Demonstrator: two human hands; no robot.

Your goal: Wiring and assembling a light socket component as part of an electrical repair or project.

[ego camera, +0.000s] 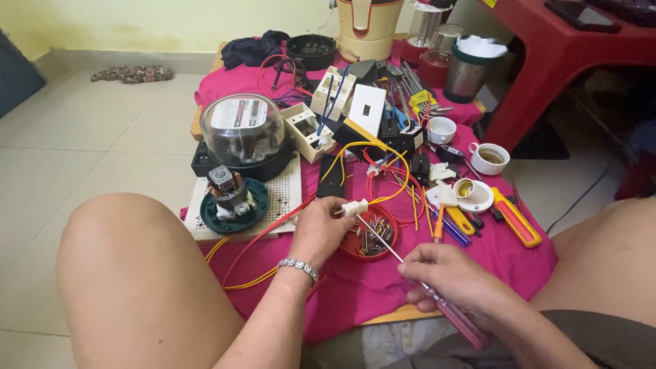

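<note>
A: Knees framed the shot; right hand (447,273) was closed around a pink-handled screwdriver (437,294), tip up at a small white connector (354,207).
B: Left hand (320,229)?
A: Pinched the connector between fingertips, over a red bowl (369,239) of screws on the pink cloth (355,287).
B: Doing it well?
A: Likely keep the tip seated square in the screw, steady the connector, turn gently. Yellow wires (383,174) trailed from it.
B: Both grips tight?
A: Yes, neither hand open.
</note>
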